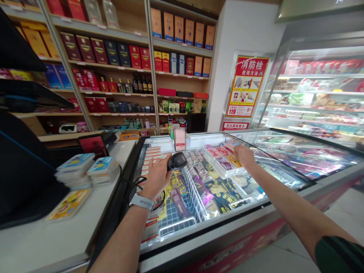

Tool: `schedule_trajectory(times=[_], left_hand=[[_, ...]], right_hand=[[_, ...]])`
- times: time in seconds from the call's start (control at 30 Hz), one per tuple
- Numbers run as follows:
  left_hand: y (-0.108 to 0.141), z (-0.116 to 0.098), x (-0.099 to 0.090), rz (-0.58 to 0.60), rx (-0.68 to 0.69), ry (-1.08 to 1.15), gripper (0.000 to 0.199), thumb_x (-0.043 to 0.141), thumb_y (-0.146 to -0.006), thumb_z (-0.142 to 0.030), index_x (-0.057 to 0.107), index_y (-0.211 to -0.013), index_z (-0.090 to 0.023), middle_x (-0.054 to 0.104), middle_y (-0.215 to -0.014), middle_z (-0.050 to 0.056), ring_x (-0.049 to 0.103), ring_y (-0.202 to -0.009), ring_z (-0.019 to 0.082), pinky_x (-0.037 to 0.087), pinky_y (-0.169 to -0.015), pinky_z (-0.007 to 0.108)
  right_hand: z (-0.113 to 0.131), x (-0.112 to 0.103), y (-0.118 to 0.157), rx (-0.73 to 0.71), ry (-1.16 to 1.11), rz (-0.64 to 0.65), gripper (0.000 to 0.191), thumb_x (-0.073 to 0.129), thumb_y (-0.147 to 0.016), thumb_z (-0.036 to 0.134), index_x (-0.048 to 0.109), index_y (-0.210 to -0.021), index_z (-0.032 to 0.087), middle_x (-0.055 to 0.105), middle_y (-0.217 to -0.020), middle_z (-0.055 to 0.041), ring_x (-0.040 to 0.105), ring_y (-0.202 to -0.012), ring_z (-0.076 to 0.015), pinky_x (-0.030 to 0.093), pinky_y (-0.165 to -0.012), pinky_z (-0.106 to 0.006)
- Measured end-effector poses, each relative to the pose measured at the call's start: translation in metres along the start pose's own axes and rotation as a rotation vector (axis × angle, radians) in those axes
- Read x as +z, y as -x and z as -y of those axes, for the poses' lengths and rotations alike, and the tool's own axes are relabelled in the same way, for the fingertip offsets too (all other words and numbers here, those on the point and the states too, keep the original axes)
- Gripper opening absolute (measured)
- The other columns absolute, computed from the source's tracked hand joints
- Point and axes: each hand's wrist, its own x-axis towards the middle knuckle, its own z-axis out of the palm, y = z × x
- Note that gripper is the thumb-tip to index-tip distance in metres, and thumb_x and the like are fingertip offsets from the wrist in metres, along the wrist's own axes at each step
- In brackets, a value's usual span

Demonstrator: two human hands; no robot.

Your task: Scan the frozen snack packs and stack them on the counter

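My left hand (159, 176), with a grey watch band on its wrist, is wrapped round a black handheld barcode scanner (178, 161) above the freezer. From the scanner side a black cable (139, 182) loops down by that wrist. My right hand (245, 156) is closed at the far right edge of a group of flat packs (224, 163) with red, purple and orange labels. Its fingers pinch a red-labelled flat pack (229, 148); the fingertips are partly hidden. These packs rest on the glass top of the chest freezer (210, 231).
Left of the freezer, a white counter (76, 239) carries two stacks of blue-labelled packs (104, 168) and a yellow pack (69, 204). A dark monitor (25, 159) stands there too. Bagged goods and a wire basket (196, 193) show under the glass. Shelves of boxes (108, 68) line the back.
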Motion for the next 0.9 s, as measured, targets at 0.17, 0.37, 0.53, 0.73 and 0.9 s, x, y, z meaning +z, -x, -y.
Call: schedule_trajectory(times=[0.17, 0.37, 0.53, 0.73, 0.9], left_hand=[[0.000, 0.004, 0.004, -0.007, 0.010, 0.006, 0.058, 0.050, -0.085, -0.018, 0.043, -0.143, -0.017, 0.064, -0.133, 0.012, 0.056, -0.123, 0.031, 0.023, -0.116, 0.059], [0.001, 0.005, 0.007, -0.007, 0.006, 0.007, 0.056, 0.049, -0.086, -0.018, 0.043, -0.142, -0.015, 0.062, -0.135, 0.014, 0.055, -0.126, 0.030, 0.022, -0.117, 0.058], [0.002, 0.003, 0.004, -0.002, -0.012, 0.022, 0.058, 0.050, -0.086, -0.018, 0.042, -0.143, -0.016, 0.063, -0.133, 0.012, 0.056, -0.124, 0.028, 0.023, -0.118, 0.056], [0.002, 0.000, 0.001, 0.018, -0.037, 0.020, 0.056, 0.051, -0.087, -0.019, 0.043, -0.142, -0.018, 0.063, -0.133, 0.012, 0.055, -0.126, 0.028, 0.022, -0.119, 0.057], [0.003, -0.003, -0.001, 0.006, -0.034, 0.020, 0.057, 0.053, -0.087, -0.016, 0.044, -0.143, -0.020, 0.063, -0.132, 0.011, 0.056, -0.125, 0.027, 0.022, -0.119, 0.056]], right_hand=[[-0.003, 0.003, -0.002, -0.036, -0.002, 0.037, 0.030, 0.042, -0.099, 0.030, 0.069, -0.102, 0.015, 0.068, -0.106, -0.0149, 0.063, -0.102, -0.0259, 0.046, -0.077, -0.031], [-0.004, 0.004, -0.003, -0.041, -0.028, 0.057, 0.034, 0.042, -0.099, 0.034, 0.072, -0.102, 0.018, 0.069, -0.104, -0.0127, 0.064, -0.100, -0.0247, 0.046, -0.075, -0.031], [-0.003, 0.003, -0.002, -0.046, -0.023, 0.043, 0.037, 0.040, -0.100, 0.033, 0.074, -0.099, 0.017, 0.070, -0.103, -0.0139, 0.065, -0.096, -0.0247, 0.046, -0.072, -0.031], [0.002, 0.002, 0.000, -0.020, -0.034, 0.012, 0.040, 0.037, -0.099, 0.032, 0.073, -0.098, 0.013, 0.069, -0.104, -0.0184, 0.065, -0.098, -0.0268, 0.048, -0.075, -0.034], [0.013, -0.001, 0.001, -0.047, -0.123, -0.080, 0.039, 0.039, -0.099, 0.033, 0.071, -0.104, 0.012, 0.069, -0.109, -0.0192, 0.062, -0.106, -0.0284, 0.048, -0.086, -0.038]])
